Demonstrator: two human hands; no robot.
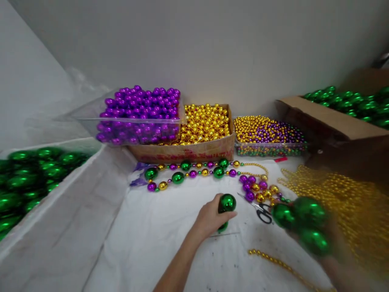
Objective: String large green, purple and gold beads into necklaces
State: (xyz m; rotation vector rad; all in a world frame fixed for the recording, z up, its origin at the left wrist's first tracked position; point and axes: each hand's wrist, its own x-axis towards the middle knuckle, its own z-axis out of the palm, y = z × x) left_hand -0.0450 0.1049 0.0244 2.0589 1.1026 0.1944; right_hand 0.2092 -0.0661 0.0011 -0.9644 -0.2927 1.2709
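Note:
My left hand (pixel 209 221) rests on the white cloth at the centre and grips large green beads (pixel 227 203), one sticking up above the fingers and another below. My right hand (pixel 337 263) comes in from the lower right, blurred, carrying three big green beads (pixel 306 223). Between the two hands lie black-handled scissors (pixel 261 211). Beyond them stretches a strung necklace (pixel 194 170) of green, purple and gold beads.
At the back stand a clear tub of purple beads (pixel 139 115), a cardboard box of gold beads (pixel 203 125) and a tray of small mixed beads (pixel 267 134). Green beads fill a bin at left (pixel 27 178) and a box at right (pixel 349 105). Gold strands (pixel 343 194) pile at right.

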